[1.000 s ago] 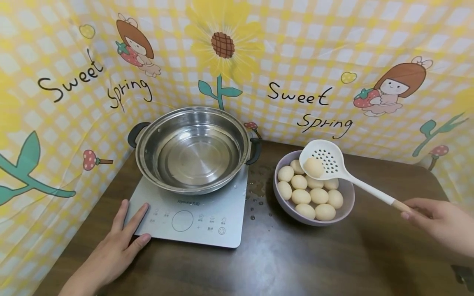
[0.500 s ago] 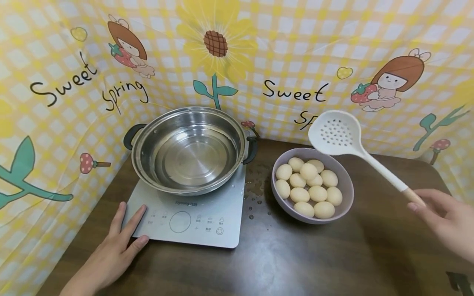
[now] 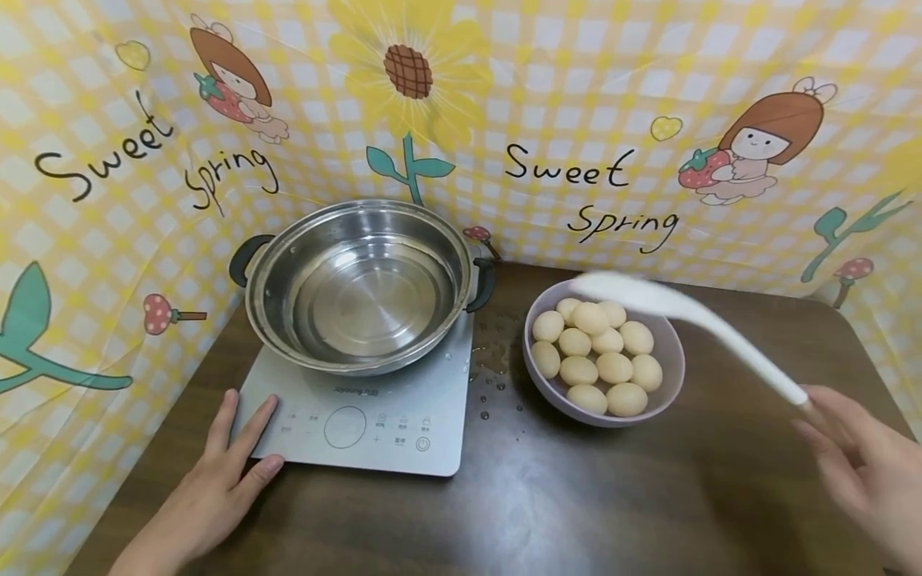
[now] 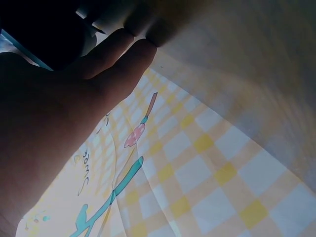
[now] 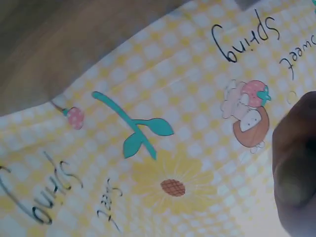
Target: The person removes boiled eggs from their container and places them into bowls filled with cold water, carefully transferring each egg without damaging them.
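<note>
In the head view, my right hand (image 3: 857, 464) grips the handle of a white skimmer (image 3: 691, 308). The skimmer's blurred head is turned nearly edge-on above the back rim of a purple bowl (image 3: 675, 384), and no egg shows on it. Several pale eggs (image 3: 579, 370) fill the bowl, one lying on top of the others. My left hand (image 3: 219, 484) rests with spread fingers on the front left corner of a white induction cooker (image 3: 425, 400). A steel pot (image 3: 367, 364) with clear water in it stands on the cooker. The right wrist view shows part of my hand (image 5: 296, 168), but not the skimmer.
Drops of water (image 3: 490, 360) lie on the brown table (image 3: 576, 496) between cooker and bowl. A yellow checked cloth (image 3: 562, 96) hangs behind and to the left. The pot's black handles (image 3: 481, 284) stick out at both sides.
An egg that was in the skimmer's head now lies on the pile in the bowl. The skimmer rose, then came down and turned edge-on. My left hand stayed on the cooker.
</note>
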A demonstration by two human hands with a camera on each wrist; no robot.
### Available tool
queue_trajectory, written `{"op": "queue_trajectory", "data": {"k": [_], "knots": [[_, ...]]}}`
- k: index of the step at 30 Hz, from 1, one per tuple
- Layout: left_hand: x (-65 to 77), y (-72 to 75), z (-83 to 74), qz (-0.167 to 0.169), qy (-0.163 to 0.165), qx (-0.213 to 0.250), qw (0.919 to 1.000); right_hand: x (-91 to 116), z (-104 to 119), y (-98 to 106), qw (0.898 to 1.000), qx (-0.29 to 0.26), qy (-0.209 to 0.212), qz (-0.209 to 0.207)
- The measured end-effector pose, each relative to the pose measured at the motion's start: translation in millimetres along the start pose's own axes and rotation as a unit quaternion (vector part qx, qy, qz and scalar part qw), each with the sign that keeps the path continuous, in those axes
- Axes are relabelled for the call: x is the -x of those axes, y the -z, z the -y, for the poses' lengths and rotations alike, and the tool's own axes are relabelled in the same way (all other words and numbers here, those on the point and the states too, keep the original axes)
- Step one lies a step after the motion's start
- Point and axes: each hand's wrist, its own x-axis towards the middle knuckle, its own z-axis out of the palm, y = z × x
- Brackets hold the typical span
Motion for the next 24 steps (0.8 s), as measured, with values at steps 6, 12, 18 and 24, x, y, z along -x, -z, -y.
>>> {"op": "queue_trajectory", "data": {"k": [6, 12, 18, 24], "knots": [[-1.0, 1.0, -0.2, 0.0, 0.0, -0.002, 1.0, 2, 1, -2, 0.998, 0.05, 0.022, -0.011], [-1.9, 0.9, -1.6, 0.002, 0.004, -0.004, 1.0, 0, 7, 0, 0.999, -0.001, -0.016, -0.033], [-3.2, 0.8, -2.0, 0.005, 0.004, -0.005, 1.0, -4, 3, -4, 0.982, 0.132, 0.093, -0.094], [-0.6, 0.1, -0.2, -0.002, -0.003, -0.004, 1.0, 11, -9, 1, 0.994, 0.109, 0.021, -0.018]]}}
